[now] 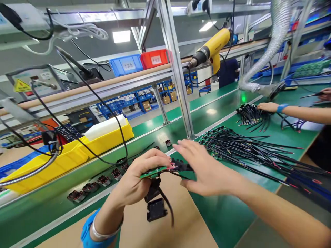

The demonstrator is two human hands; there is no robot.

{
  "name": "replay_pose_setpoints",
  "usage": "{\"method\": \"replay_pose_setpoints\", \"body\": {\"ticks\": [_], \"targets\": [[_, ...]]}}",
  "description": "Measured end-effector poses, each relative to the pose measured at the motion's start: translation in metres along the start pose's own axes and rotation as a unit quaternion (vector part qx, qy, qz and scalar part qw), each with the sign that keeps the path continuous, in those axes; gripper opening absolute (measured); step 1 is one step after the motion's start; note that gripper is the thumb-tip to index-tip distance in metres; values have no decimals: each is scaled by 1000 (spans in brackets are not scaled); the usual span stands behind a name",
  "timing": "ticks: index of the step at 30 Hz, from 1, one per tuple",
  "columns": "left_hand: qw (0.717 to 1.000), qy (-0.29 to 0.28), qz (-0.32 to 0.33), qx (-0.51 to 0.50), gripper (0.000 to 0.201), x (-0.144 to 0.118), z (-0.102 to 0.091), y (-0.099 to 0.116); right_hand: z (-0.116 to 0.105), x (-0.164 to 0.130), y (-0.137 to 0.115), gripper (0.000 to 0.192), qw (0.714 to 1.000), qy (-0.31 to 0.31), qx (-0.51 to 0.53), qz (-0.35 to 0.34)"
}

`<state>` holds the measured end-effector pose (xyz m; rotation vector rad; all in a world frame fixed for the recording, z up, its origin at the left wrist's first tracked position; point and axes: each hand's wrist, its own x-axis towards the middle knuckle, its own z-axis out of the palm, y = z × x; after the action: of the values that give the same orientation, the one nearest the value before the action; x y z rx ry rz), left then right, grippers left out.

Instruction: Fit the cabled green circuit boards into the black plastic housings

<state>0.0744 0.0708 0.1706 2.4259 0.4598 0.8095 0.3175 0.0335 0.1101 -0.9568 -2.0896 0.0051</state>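
Note:
My left hand [136,177], with a blue wrist strap [90,230], is closed around a green circuit board [153,171]. Red and black wires run from the board toward a black toothed plastic part [182,165] at its right end. Below my fingers a square black plastic piece [157,209] and a bent black cable [168,206] hang over brown cardboard [178,220]. My right hand [207,168] is beside the toothed part, thumb and fingers apart. Blur hides whether its fingertips touch that part.
Small motor stators [103,180] line the bench on the left, by yellow bins [108,134]. To the right lies a pile of black cables [245,144] with boards. A co-worker's hand [269,106] touches another bundle. A yellow heat gun [214,46] hangs above.

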Motion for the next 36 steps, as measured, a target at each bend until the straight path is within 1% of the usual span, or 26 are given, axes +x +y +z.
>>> {"method": "replay_pose_setpoints", "body": {"ticks": [2, 4, 6, 7, 8, 10, 11, 12, 13, 14, 16, 18, 19, 20, 22, 23, 24, 25, 26, 27, 28, 30, 31, 33, 35, 36], "targets": [[999, 43, -4, -18, 22, -6, -3, 2, 19, 16, 18, 59, 991, -100, 79, 36], [995, 91, -4, -51, 18, -16, -5, -3, 29, 24, 27, 33, 975, -148, 148, 73], [983, 157, -5, -93, 14, -28, -6, -11, 29, 26, 26, 14, 975, -116, 164, 91], [972, 197, -12, -127, 23, -33, -3, -15, 27, 25, 22, 9, 980, -80, 155, 95], [958, 229, -26, -169, 39, -38, 3, -18, 24, 25, 17, 7, 984, -42, 141, 103], [923, 280, -75, -252, 76, -44, 23, -21, 20, 25, 4, 12, 985, 19, 112, 130], [908, 294, -104, -279, 91, -45, 38, -23, 19, 24, -3, 12, 983, 36, 104, 144], [896, 307, -137, -290, 99, -44, 55, -24, 19, 24, -11, 10, 981, 39, 108, 158], [887, 321, -165, -286, 100, -42, 71, -27, 20, 23, -18, 5, 977, 27, 125, 172], [878, 337, -191, -280, 95, -39, 85, -29, 20, 22, -26, 8, 970, 0, 159, 185], [862, 361, -232, -269, 72, -37, 102, -34, 20, 21, -36, 23, 938, -89, 259, 214], [853, 347, -286, -264, 51, -44, 98, -35, 13, 22, -39, 31, 882, -204, 344, 250], [852, 324, -317, -262, 44, -52, 89, -33, 8, 23, -36, 34, 857, -259, 359, 264], [850, 295, -349, -260, 38, -64, 78, -29, 1, 24, -30, 35, 841, -306, 355, 270], [841, 209, -422, -265, 32, -93, 54, -18, -12, 27, -10, 35, 837, -374, 302, 260], [830, 154, -462, -271, 33, -108, 46, -11, -17, 28, 3, 34, 838, -404, 269, 251], [808, 76, -513, -280, 36, -123, 42, -4, -18, 28, 16, 31, 830, -441, 240, 244], [784, 16, -553, -281, 39, -136, 43, 1, -16, 28, 27, 27, 818, -481, 213, 232], [764, -25, -583, -274, 41, -148, 49, 6, -9, 27, 36, 25, 810, -514, 187, 212], [754, -44, -599, -265, 42, -156, 59, 9, 1, 25, 41, 30, 813, -526, 166, 186], [758, -35, -599, -257, 43, -163, 72, 10, 16, 23, 43, 44, 829, -514, 154, 157], [774, 2, -581, -252, 43, -170, 98, 7, 55, 19, 37, 71, 875, -444, 163, 106], [781, 9, -571, -254, 43, -172, 110, 3, 76, 16, 30, 71, 885, -416, 188, 90], [790, 6, -561, -247, 38, -174, 127, -5, 116, 8, 15, 48, 878, -420, 226, 48], [797, 4, -553, -242, 31, -177, 136, -14, 146, -3, 3, 28, 877, -421, 231, 24], [799, 11, -548, -247, 29, -179, 139, -18, 156, -8, -1, 21, 882, -414, 225, 22]]}}
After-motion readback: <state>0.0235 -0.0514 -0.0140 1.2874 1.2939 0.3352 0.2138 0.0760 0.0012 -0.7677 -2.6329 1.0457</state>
